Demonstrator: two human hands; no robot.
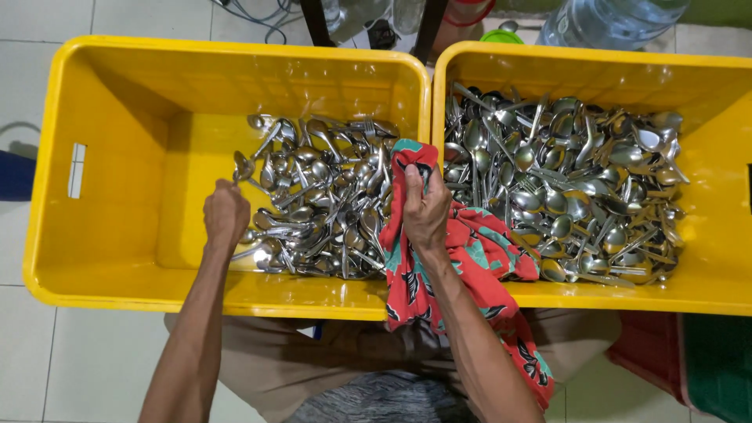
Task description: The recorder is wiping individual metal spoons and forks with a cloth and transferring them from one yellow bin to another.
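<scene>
Leftmost, the smooth yellow plastic left crate keeps bare floor along its left half; right of that bareness, the left hand is fisted around a shiny steel spoon above the tangled cutlery heap; at the crate's right wall the right hand clutches a soft red floral cloth, whatever it wraps hidden; beyond, the right crate brims with spoons, its edge cut off.

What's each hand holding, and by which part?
Left hand grips a spoon by its handle, bowl up. Right hand clutches the red patterned cloth bunched near its upper end.
</scene>
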